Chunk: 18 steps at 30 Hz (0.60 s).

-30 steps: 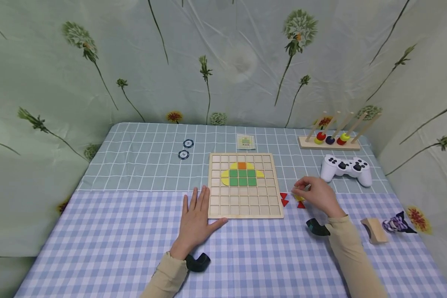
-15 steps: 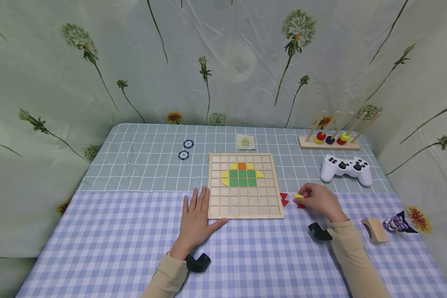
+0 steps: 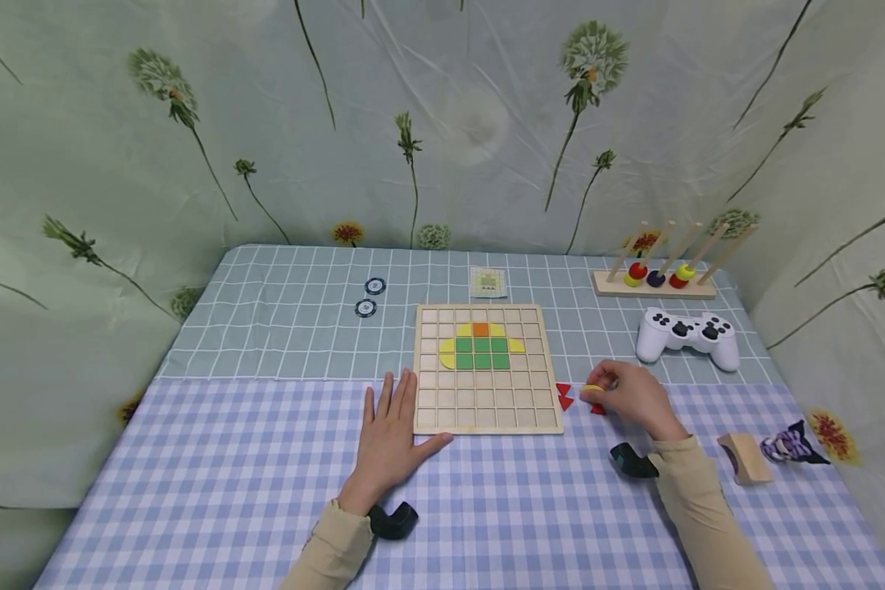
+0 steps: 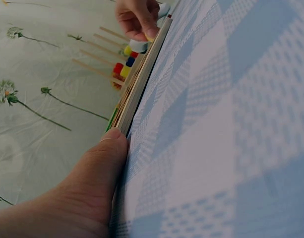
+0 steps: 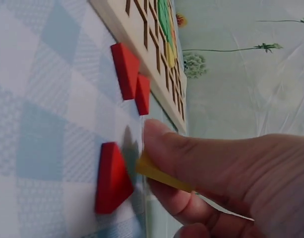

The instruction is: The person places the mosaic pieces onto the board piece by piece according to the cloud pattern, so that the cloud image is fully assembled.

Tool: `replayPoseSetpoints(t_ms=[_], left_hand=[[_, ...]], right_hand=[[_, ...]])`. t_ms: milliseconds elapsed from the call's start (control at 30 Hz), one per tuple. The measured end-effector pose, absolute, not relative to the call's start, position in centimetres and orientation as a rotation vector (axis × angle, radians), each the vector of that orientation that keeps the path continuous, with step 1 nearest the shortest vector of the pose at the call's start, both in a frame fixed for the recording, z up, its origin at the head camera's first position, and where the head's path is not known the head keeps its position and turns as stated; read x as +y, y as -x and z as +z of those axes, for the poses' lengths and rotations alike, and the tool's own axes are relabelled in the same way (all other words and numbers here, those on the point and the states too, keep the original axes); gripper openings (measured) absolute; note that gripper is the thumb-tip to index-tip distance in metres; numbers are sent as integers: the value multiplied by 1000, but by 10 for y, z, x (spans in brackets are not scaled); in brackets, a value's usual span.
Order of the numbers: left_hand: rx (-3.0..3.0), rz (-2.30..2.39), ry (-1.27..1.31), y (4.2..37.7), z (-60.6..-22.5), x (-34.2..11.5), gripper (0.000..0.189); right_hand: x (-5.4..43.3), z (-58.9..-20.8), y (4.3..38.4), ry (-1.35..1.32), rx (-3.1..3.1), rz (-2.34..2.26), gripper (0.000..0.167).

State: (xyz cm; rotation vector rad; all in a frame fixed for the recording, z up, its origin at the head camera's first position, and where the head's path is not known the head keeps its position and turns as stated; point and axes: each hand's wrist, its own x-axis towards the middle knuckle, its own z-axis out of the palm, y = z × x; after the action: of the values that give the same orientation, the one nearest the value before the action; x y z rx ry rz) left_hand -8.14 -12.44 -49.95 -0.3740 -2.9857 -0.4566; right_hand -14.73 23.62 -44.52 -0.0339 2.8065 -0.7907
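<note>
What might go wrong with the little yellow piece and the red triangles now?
Maybe these: the yellow piece is pinched between the right hand's thumb and finger, so it could slip out. One red triangle lies just below that hand and might get nudged. Two more red triangles sit right beside the board, where a sleeve or hand passing over could knock them.
</note>
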Motion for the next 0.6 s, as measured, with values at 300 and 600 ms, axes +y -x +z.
replayPoseSetpoints(t_ms=[300, 600], left_hand=[[-2986, -453, 375, 82, -500, -125, 105], [-2984, -464, 376, 82, -502, -124, 105]], right_hand=[[215, -439, 157, 168, 2876, -936, 21], [183, -445, 169, 276, 2891, -1229, 13]])
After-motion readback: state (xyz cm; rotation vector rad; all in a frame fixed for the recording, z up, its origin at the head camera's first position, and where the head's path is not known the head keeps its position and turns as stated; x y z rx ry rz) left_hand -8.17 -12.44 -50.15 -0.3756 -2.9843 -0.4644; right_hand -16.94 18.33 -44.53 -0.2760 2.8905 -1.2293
